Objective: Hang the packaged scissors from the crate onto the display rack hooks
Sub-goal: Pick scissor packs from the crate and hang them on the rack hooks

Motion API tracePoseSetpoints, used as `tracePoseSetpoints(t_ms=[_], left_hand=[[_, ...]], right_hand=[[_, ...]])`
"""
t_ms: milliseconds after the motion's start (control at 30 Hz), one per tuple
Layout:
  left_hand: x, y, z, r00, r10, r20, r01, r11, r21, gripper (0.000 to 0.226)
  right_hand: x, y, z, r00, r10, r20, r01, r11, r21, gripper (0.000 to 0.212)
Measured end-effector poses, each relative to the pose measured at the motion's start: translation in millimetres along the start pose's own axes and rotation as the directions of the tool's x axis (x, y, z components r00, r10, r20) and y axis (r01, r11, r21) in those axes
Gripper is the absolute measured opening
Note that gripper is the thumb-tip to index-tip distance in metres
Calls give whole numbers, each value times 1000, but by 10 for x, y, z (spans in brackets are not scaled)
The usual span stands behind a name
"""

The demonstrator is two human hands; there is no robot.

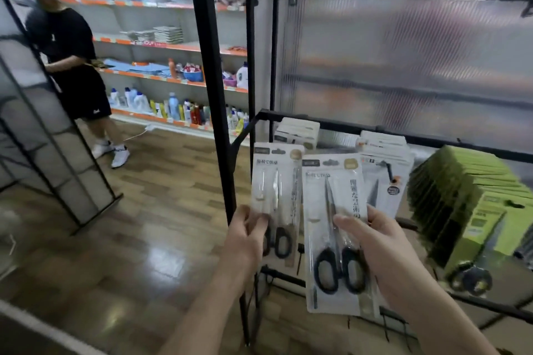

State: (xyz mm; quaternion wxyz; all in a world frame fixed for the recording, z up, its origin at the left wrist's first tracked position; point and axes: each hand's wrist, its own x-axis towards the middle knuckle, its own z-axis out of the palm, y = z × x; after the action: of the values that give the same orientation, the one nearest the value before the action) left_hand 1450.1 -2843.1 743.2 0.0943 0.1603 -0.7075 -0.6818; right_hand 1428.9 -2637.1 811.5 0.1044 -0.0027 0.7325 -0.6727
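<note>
L hand (248, 235) pinches white-card pack of black-handled scissors (271, 181), R hand (383, 248) grips 2nd pack (323, 202); both busy, so hooking onto black metal rack (213, 66) may drop one

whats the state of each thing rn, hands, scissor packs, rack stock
left hand: pinches left scissors pack near its lower part
right hand: grips right scissors pack, thumb across front
left scissors pack: upright, held, not on a hook
right scissors pack: upright, held, not on a hook
green packs: hung in a row on the rack
</note>
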Motion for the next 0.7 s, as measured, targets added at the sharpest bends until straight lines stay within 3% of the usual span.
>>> tracePoseSetpoints(t_ms=[133, 267, 333, 433, 567, 700], left_hand=[[426, -152, -115, 984, 79, 161, -77, 997, -21, 9], [751, -291, -134, 968, 129, 217, -132, 991, -2, 7], [812, -294, -112, 952, 153, 266, -153, 988, -22, 5], [816, -258, -94, 933, 168, 319, -168, 985, -29, 10], [805, -203, -78, 907, 189, 377, -178, 982, -64, 12], [788, -217, -85, 924, 183, 337, -161, 983, -93, 17]], right_hand=[[182, 40, 331, 996, -35, -83, 35, 999, -1, 22], [225, 21, 593, 984, -54, -168, 55, 998, 1, 44], [180, 40, 639, 973, -55, -223, 54, 998, -9, 39], [38, -71, 700, 957, -63, -284, 80, 996, 48, 9], [-23, -119, 706, 948, -65, -312, 61, 998, -22, 17], [23, -73, 734, 935, -26, -353, 13, 999, -39, 27]])
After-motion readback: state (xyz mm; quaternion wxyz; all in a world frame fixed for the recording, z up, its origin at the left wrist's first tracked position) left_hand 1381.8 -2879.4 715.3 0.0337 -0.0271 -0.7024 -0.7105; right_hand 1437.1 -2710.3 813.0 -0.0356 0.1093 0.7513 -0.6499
